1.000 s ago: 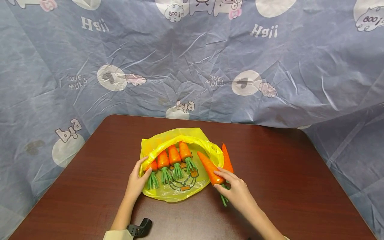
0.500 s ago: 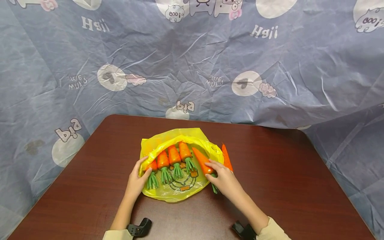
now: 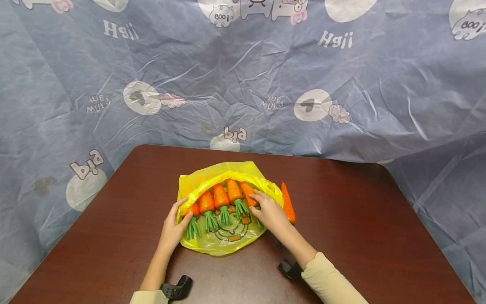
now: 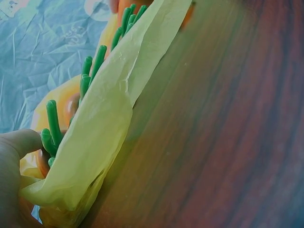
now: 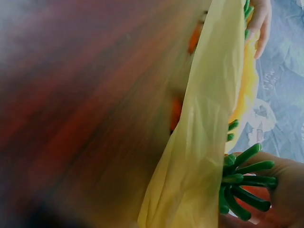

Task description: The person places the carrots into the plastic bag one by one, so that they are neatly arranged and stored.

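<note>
A yellow plastic bag lies on the table with its mouth toward me. Several orange carrots with green stems lie side by side in its mouth, among them a middle carrot. My left hand grips the bag's left rim, its thumb beside the leftmost carrot. With my right hand I hold another carrot by its thick end, inside the right part of the mouth. In the right wrist view its green stems stick out near my palm. One carrot lies outside, right of the bag.
The dark brown table extends on both sides of the bag. A grey-blue printed cloth hangs behind it. A black band is on my left wrist and a black device on my right.
My right hand has moved left and away from me, carrying its carrot from the bag's right edge into the mouth beside the others. The left hand has stayed on the rim.
</note>
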Tool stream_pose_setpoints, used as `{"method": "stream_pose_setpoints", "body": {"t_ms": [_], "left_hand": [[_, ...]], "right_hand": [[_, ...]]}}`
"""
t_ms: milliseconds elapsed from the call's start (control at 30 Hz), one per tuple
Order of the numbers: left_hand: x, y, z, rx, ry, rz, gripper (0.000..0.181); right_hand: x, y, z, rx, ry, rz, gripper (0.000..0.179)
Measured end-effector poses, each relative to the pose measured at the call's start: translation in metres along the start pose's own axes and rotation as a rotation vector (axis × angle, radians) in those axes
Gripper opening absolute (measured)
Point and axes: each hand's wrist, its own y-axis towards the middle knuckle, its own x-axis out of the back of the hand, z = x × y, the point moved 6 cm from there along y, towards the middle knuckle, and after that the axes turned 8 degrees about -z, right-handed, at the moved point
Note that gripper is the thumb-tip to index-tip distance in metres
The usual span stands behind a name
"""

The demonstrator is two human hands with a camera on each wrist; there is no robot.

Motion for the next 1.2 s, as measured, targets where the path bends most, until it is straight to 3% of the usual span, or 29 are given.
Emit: {"method": "stream_pose_setpoints", "body": {"t_ms": [333, 567, 833, 1000, 1200], "left_hand": [[0.001, 0.0, 0.0, 0.014, 0.011, 0.005, 0.048], [0.0, 0.0, 0.0, 0.012, 0.005, 0.009, 0.047], [0.0, 0.0, 0.0, 0.014, 0.007, 0.015, 0.048], [0.0, 0.0, -0.001, 0.028, 0.011, 0.017, 0.048], [0.0, -0.001, -0.001, 0.021, 0.011, 0.013, 0.047]], "right_hand": [[-0.019, 0.024, 0.0, -0.002, -0.06, 0.018, 0.04], [-0.029, 0.035, -0.003, -0.003, -0.024, -0.017, 0.037], [-0.033, 0.038, -0.006, 0.01, 0.007, -0.086, 0.036], [-0.036, 0.037, -0.008, -0.027, 0.009, -0.069, 0.038], [-0.041, 0.035, -0.009, 0.002, -0.007, -0.027, 0.036]]}}
